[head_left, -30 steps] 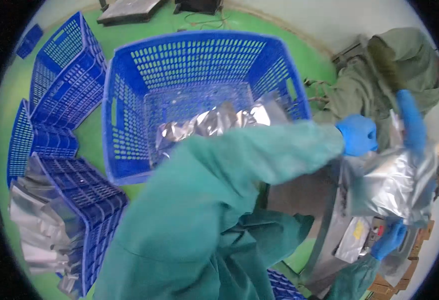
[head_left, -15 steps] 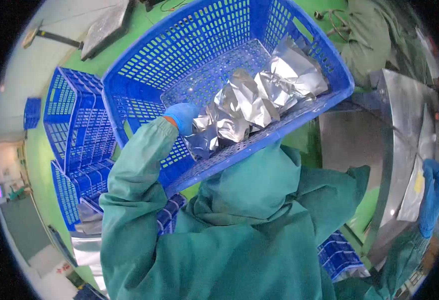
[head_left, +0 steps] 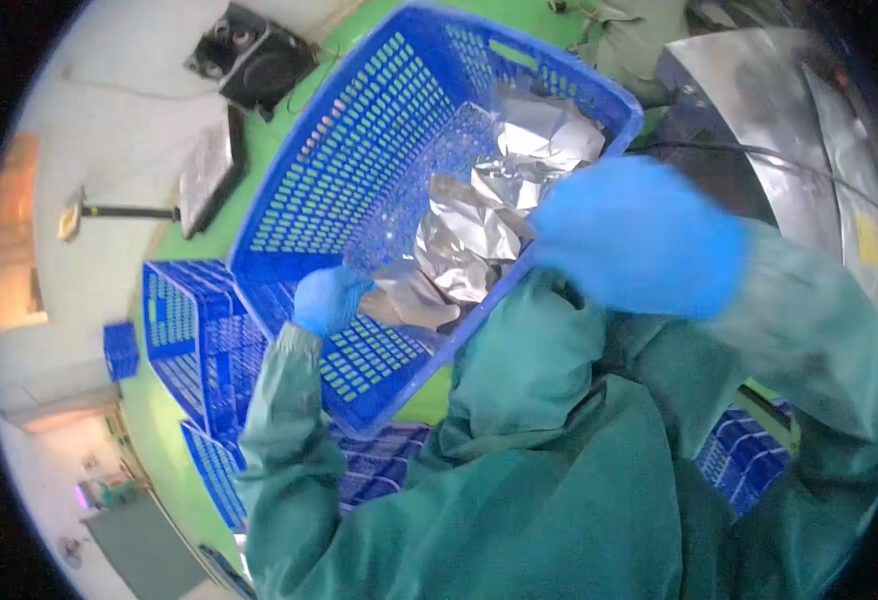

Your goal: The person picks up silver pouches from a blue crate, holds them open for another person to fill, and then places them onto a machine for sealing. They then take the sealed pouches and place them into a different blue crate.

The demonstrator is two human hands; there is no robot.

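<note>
A big blue plastic basket (head_left: 329, 150) with slotted walls fills the upper middle of the view. Crumpled silver foil bags (head_left: 464, 225) lie in a row along its near side. Inside the left end, my left hand (head_left: 327, 302), in a blue glove, has its fingers closed on the edge of a foil bag (head_left: 407, 295). My right hand (head_left: 644, 240), also gloved in blue, is raised over the basket's near right rim. Motion smears it, so its fingers cannot be made out.
More blue baskets (head_left: 204, 335) stand on the green floor at left. On the right is a metal table (head_left: 759, 110) bearing a silver bag with a yellow label (head_left: 867, 240). A weighing scale (head_left: 209, 170) and a black device (head_left: 254, 58) are at the upper left.
My right hand has come from the metal table at far right to the basket's rim. My left hand has pulled the end foil bag into a flatter position. The whole view has turned somewhat.
</note>
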